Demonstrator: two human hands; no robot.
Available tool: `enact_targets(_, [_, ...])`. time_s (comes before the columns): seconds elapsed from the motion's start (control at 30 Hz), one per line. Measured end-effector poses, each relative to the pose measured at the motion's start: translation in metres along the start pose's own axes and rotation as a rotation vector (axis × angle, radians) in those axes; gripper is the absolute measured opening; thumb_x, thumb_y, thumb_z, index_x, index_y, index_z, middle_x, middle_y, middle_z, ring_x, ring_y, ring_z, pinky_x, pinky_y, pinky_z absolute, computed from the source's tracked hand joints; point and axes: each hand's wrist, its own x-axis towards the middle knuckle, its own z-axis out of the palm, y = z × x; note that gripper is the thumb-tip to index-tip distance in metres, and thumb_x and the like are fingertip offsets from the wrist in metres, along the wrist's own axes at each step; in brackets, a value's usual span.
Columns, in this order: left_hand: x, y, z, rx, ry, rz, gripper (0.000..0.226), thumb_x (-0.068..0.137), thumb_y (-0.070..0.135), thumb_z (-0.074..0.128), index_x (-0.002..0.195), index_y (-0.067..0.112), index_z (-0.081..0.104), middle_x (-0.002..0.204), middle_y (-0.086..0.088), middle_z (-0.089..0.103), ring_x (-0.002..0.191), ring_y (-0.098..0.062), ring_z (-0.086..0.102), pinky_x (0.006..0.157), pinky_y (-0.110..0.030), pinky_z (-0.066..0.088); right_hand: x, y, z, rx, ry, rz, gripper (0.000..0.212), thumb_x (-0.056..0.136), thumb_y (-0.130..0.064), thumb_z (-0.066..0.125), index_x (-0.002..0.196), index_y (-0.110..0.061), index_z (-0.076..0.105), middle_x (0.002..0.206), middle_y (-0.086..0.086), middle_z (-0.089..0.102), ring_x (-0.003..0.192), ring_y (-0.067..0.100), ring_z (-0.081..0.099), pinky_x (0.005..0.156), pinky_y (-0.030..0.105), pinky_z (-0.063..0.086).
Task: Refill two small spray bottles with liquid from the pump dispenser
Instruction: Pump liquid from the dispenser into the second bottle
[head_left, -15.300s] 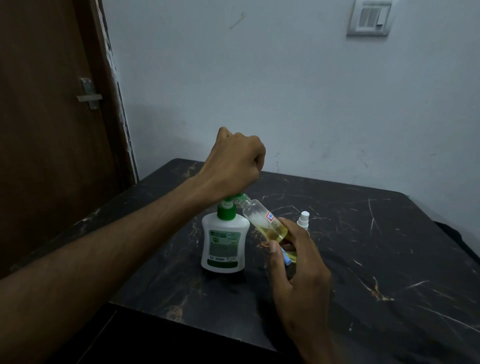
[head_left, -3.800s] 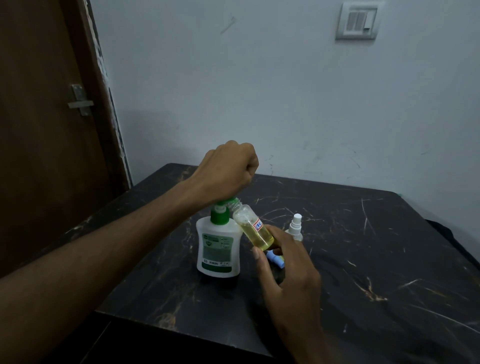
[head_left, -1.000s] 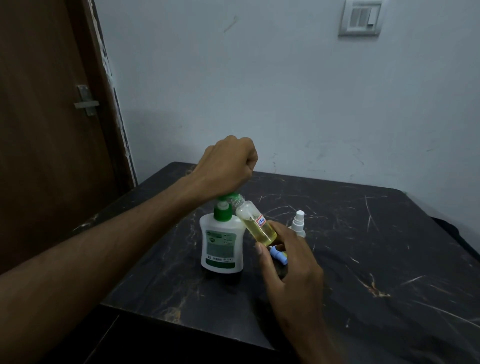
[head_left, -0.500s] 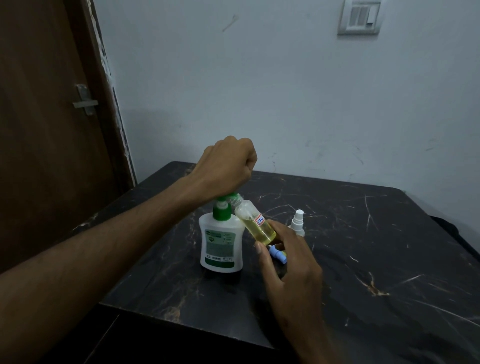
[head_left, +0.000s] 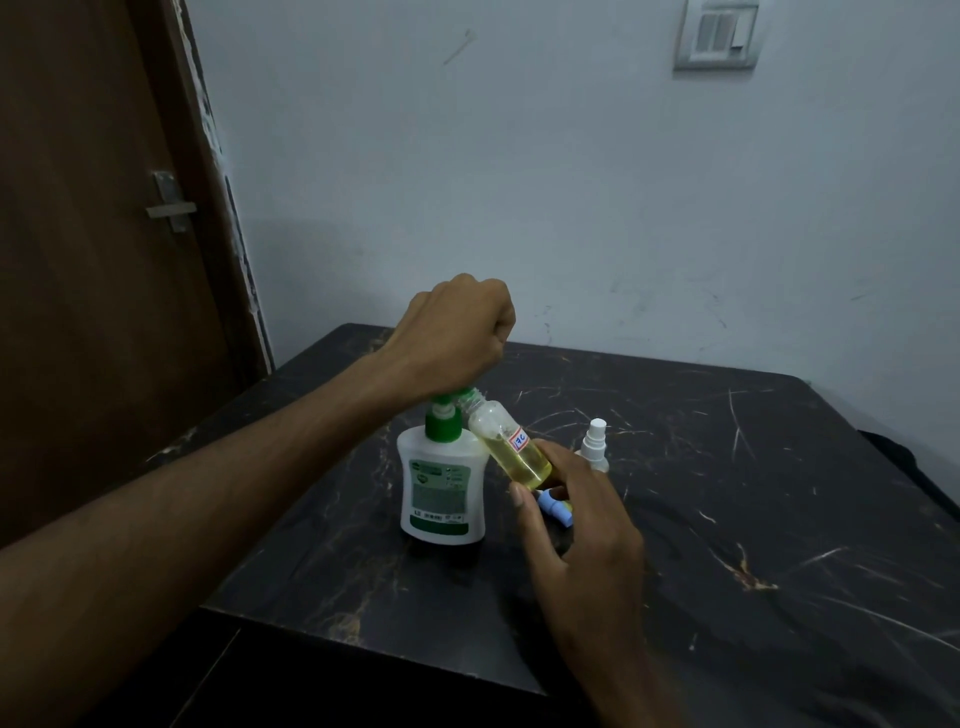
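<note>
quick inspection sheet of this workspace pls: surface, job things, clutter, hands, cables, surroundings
surface: dark marbled table with pale veins and scratches.
job's things: white pump dispenser with green pump stands upright; small clear bottle, tilted, neck at the pump spout, yellow liquid in its lower part; a white spray bottle stands behind the right hand.
clutter: a small blue piece lies on the table under the tilted bottle; what it is cannot be told.
hands: left hand fisted on top of the pump; right hand holds the tilted bottle.
cables: nothing seen.
surroundings: brown door with a metal latch at left, pale wall, switch plate upper right.
</note>
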Motion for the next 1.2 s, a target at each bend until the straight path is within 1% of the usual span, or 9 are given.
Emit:
enact_targets(0.13, [0.0018, 0.0004, -0.0045, 0.0, 0.013, 0.003, 0.041, 0.075, -0.006, 0.051, 0.05, 0.023, 0.037, 0.051, 0.009, 0.039, 0.05, -0.009, 0.038, 0.054, -0.027, 0.029, 0.0, 0.0001, 0.0006, 0.002, 0.001, 0.004, 0.042, 0.098, -0.037, 0.06, 0.133, -0.015, 0.066, 0.118, -0.007, 0.068, 0.109, 0.004, 0.064, 0.093, 0.023, 0.053])
enact_targets(0.27, [-0.0003, 0.0005, -0.0007, -0.018, 0.017, 0.0, 0.044, 0.078, -0.006, 0.051, 0.051, 0.025, 0.036, 0.052, 0.011, 0.038, 0.05, -0.008, 0.039, 0.056, -0.026, 0.032, -0.0006, 0.0006, 0.0001, 0.006, -0.004, 0.017, 0.042, 0.098, -0.038, 0.06, 0.133, -0.017, 0.066, 0.118, -0.008, 0.068, 0.11, 0.004, 0.064, 0.092, 0.026, 0.054])
enact_targets(0.33, [-0.0006, -0.001, 0.0002, -0.023, 0.016, -0.003, 0.044, 0.079, -0.006, 0.052, 0.051, 0.025, 0.037, 0.052, 0.011, 0.038, 0.051, -0.008, 0.04, 0.056, -0.026, 0.033, -0.0007, -0.0006, -0.0005, 0.006, -0.001, 0.017, 0.041, 0.098, -0.037, 0.062, 0.133, -0.017, 0.066, 0.118, -0.008, 0.068, 0.11, 0.004, 0.064, 0.092, 0.024, 0.054])
enact_targets(0.47, [0.0013, -0.0016, -0.003, 0.004, 0.029, 0.001, 0.04, 0.076, -0.005, 0.052, 0.051, 0.023, 0.038, 0.053, 0.008, 0.041, 0.052, -0.009, 0.041, 0.053, -0.026, 0.028, -0.0007, -0.002, -0.0007, -0.002, 0.002, 0.01, 0.039, 0.097, -0.033, 0.065, 0.132, -0.016, 0.066, 0.115, -0.008, 0.068, 0.106, 0.004, 0.064, 0.09, 0.019, 0.052])
enact_targets(0.53, [0.0017, -0.0025, -0.0023, 0.001, 0.032, 0.002, 0.04, 0.076, -0.005, 0.052, 0.051, 0.023, 0.039, 0.053, 0.008, 0.042, 0.051, -0.009, 0.041, 0.055, -0.027, 0.031, -0.0008, -0.0019, -0.0007, -0.005, 0.007, 0.008, 0.038, 0.096, -0.031, 0.066, 0.131, -0.016, 0.067, 0.114, -0.008, 0.068, 0.105, 0.003, 0.064, 0.09, 0.018, 0.051])
enact_targets(0.67, [0.0005, -0.0058, 0.0032, -0.032, 0.015, -0.006, 0.041, 0.077, -0.007, 0.05, 0.05, 0.023, 0.041, 0.051, 0.011, 0.041, 0.051, -0.009, 0.044, 0.057, -0.033, 0.048, -0.0005, -0.0007, -0.0002, -0.011, -0.001, 0.008, 0.04, 0.098, -0.036, 0.063, 0.132, -0.017, 0.066, 0.114, -0.008, 0.068, 0.104, 0.003, 0.063, 0.089, 0.016, 0.05])
enact_targets(0.83, [0.0016, -0.0047, -0.0003, -0.018, -0.007, 0.001, 0.038, 0.075, -0.006, 0.05, 0.05, 0.022, 0.042, 0.052, 0.008, 0.044, 0.052, -0.009, 0.044, 0.057, -0.029, 0.037, -0.0007, 0.0, 0.0007, -0.003, -0.003, 0.009, 0.041, 0.098, -0.037, 0.06, 0.133, -0.018, 0.065, 0.116, -0.009, 0.067, 0.107, 0.002, 0.063, 0.091, 0.018, 0.051])
enact_targets(1.0, [0.0018, -0.004, 0.0004, -0.013, -0.007, -0.01, 0.034, 0.072, -0.007, 0.048, 0.048, 0.018, 0.042, 0.048, 0.005, 0.042, 0.048, -0.011, 0.042, 0.053, -0.026, 0.037, -0.0013, 0.0024, 0.0005, 0.001, 0.001, 0.004, 0.039, 0.097, -0.032, 0.065, 0.133, -0.017, 0.066, 0.118, -0.008, 0.068, 0.109, 0.003, 0.063, 0.093, 0.02, 0.052])
enact_targets(1.2, [0.0021, -0.0039, 0.0006, -0.016, 0.0, -0.003, 0.038, 0.073, -0.007, 0.05, 0.048, 0.02, 0.039, 0.048, 0.006, 0.04, 0.047, -0.01, 0.04, 0.052, -0.025, 0.032, -0.0004, 0.0031, 0.0019, 0.01, -0.007, 0.006, 0.042, 0.098, -0.038, 0.06, 0.134, -0.016, 0.065, 0.121, -0.008, 0.067, 0.112, 0.004, 0.063, 0.095, 0.027, 0.055])
